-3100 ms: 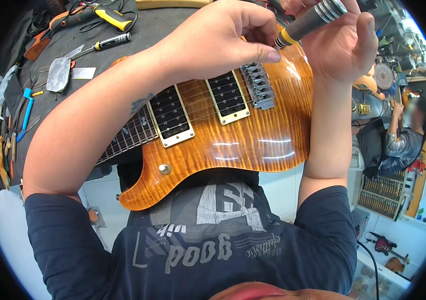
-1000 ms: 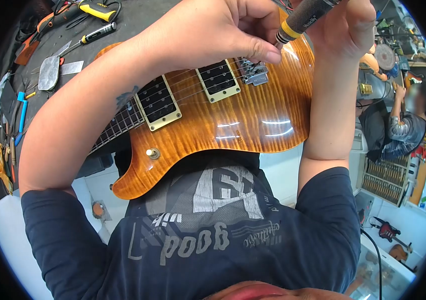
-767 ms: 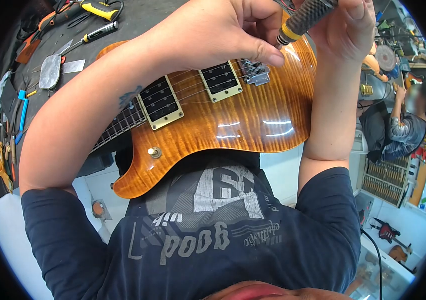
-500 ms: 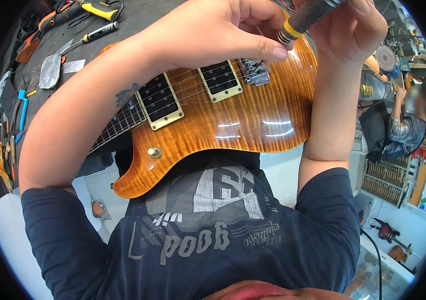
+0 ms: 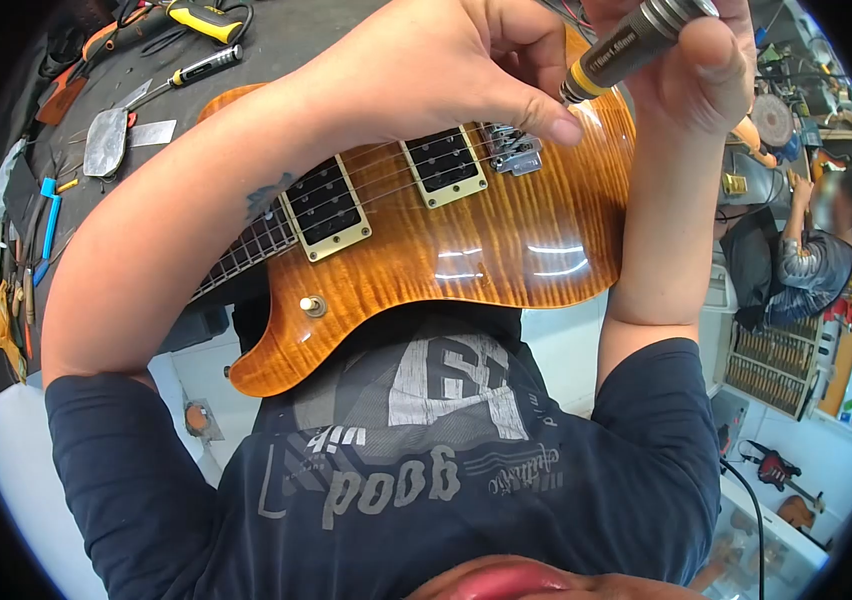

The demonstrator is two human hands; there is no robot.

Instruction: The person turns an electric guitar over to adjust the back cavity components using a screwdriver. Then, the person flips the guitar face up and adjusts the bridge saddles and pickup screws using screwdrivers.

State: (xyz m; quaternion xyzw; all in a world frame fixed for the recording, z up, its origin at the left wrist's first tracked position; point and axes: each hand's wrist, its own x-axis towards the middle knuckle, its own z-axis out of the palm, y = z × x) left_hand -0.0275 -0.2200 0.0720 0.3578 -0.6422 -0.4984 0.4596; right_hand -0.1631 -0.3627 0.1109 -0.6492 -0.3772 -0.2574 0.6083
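A flamed amber electric guitar (image 5: 446, 255) lies across in front of me, with two black pickups in cream frames. Over its metal bridge (image 5: 518, 152), my right hand (image 5: 701, 85) grips the dark knurled handle of a hex driver (image 5: 621, 50). The driver has a yellow ring and a printed size of 1.59 mm. My left hand (image 5: 501, 70) is bent round the driver's front end, its thumb lying over the thin shaft. That thumb hides the shaft, so I cannot tell where its tip sits. The strings pass under my left forearm.
On the dark bench (image 5: 276, 50) lie a second screwdriver (image 5: 206, 65), a yellow-black tool (image 5: 204, 18), a flat grey piece (image 5: 106, 142) and a blue hex key (image 5: 48, 230). At right, another person (image 5: 821, 250) sits near a tool rack (image 5: 771, 360). A red guitar (image 5: 774, 465) is below them.
The driver's handle has turned, so its printed size shows, and has shifted slightly right. My left thumb has slid a little down and right. The right hand has shifted left, its thumb now lower.
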